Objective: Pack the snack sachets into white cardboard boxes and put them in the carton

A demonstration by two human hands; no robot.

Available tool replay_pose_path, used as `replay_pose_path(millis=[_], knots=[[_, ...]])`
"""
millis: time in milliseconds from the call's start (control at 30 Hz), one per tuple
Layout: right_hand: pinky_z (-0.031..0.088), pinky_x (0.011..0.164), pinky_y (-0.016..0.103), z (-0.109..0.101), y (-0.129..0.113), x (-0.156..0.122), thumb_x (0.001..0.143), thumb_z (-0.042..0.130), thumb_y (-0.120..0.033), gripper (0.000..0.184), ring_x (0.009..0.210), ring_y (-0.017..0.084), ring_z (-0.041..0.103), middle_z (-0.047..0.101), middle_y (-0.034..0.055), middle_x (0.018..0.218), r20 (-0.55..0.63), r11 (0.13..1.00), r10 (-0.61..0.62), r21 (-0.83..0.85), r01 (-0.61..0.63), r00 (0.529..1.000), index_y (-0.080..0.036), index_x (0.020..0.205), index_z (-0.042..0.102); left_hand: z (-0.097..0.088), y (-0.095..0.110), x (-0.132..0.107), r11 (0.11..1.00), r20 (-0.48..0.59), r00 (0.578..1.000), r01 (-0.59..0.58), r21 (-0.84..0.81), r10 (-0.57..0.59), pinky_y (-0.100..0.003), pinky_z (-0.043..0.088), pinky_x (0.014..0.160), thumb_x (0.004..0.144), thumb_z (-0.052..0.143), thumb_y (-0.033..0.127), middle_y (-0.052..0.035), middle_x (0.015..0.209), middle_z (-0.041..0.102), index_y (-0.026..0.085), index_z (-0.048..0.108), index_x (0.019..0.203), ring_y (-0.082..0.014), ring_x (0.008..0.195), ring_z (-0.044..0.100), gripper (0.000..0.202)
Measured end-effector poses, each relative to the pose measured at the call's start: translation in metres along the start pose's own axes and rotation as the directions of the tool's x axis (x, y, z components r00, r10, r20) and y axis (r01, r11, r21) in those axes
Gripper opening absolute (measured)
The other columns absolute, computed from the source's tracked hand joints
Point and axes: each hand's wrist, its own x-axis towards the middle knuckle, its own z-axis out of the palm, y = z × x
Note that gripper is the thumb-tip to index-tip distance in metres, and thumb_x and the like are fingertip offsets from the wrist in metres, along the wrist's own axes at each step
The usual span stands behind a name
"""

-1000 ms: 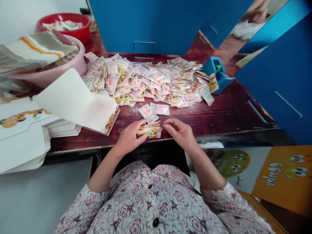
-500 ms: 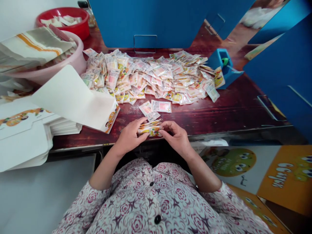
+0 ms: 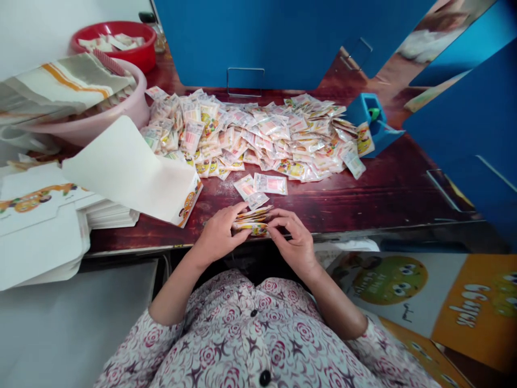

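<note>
A small stack of printed sachets (image 3: 255, 228) stands at the table's front edge between my two hands. My left hand (image 3: 221, 233) is closed around the stack's left end, thumb on the near side and fingers on the far side. At the right end, my right hand (image 3: 294, 240) has its thumb and fingertips closed on the sachets' edges. Just beyond the hands lie a few loose sachets (image 3: 270, 184), some overlapping. Behind them spreads a long heap of sachets (image 3: 250, 129).
An opened white carton (image 3: 137, 172) lies left of my hands, beside stacked flat cartons (image 3: 36, 231). Farther back stand a pink basin (image 3: 139, 102) and a red basin (image 3: 149, 51). A blue tape dispenser (image 3: 363, 105) is at the heap's right end; blue panels (image 3: 250, 37) stand behind.
The whole view has shifted slightly, so things appear lower. Both hands remain at the sachet stack, whose top edges look more spread apart, and the right fingers have shifted a little.
</note>
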Motion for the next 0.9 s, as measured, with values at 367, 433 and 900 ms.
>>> replay_pose_path(millis=[367, 433, 900], knots=[[0.057, 0.071, 0.027, 0.005, 0.009, -0.006, 0.087, 0.069, -0.024, 0.005, 0.074, 0.014, 0.068, 0.072, -0.0006, 0.086, -0.003, 0.979, 0.184, 0.092, -0.183, 0.983, -0.024, 0.092, 0.066, 0.0, -0.001, 0.003, 0.999, 0.012, 1.0, -0.027, 0.017, 0.027, -0.046, 0.056, 0.094, 0.088, 0.064, 0.025, -0.0119, 0.118, 0.072, 0.018, 0.059, 0.124, -0.0257, 0.107, 0.068, 0.037], [0.058, 0.071, 0.029, 0.0, 0.008, -0.003, 0.087, 0.069, -0.028, 0.005, 0.074, 0.015, 0.069, 0.073, -0.0006, 0.085, 0.042, 0.963, 0.23, 0.131, -0.234, 0.972, -0.025, 0.09, 0.066, -0.001, -0.001, 0.004, 0.999, 0.021, 0.999, -0.039, 0.013, 0.038, -0.046, 0.056, 0.093, 0.089, 0.064, 0.025, -0.0104, 0.114, 0.074, 0.019, 0.061, 0.119, -0.0246, 0.105, 0.069, 0.031], [0.049, 0.097, 0.043, -0.006, 0.039, 0.138, 0.091, 0.058, -0.019, 0.031, 0.113, 0.034, 0.065, 0.071, 0.022, 0.119, 0.448, 0.704, 0.268, -0.695, 0.144, 0.853, -0.011, 0.118, 0.07, -0.005, 0.004, 0.004, 0.997, 0.027, 0.999, 0.023, -0.072, -0.021, -0.04, 0.054, 0.09, 0.084, 0.067, 0.019, -0.0047, 0.106, 0.076, 0.023, 0.068, 0.107, -0.0212, 0.098, 0.07, 0.023]])
